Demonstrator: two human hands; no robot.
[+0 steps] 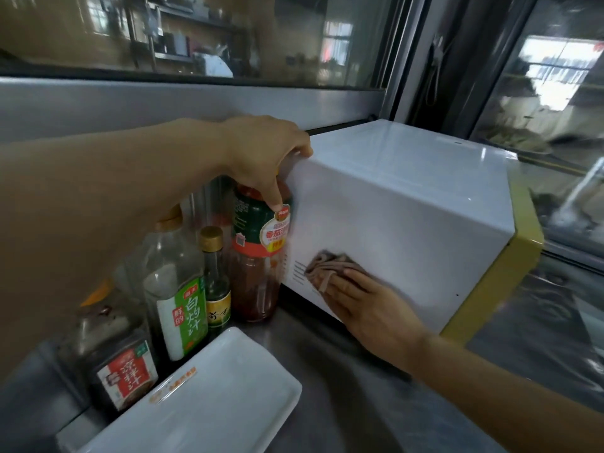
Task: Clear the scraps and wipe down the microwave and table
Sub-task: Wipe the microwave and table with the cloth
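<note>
On the microwave's (408, 197) left wall, low by the vents, the right hand (369, 308) presses the cloth (327, 266) under straight fingers (343, 284); most of the wall lies right and above. The left hand (261, 152) clasps the sauce bottle's (258, 256) top beside it.

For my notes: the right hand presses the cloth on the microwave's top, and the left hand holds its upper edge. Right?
No. In the head view the right hand presses the cloth on the microwave's side, not its top; the left hand does hold the upper edge.
</note>
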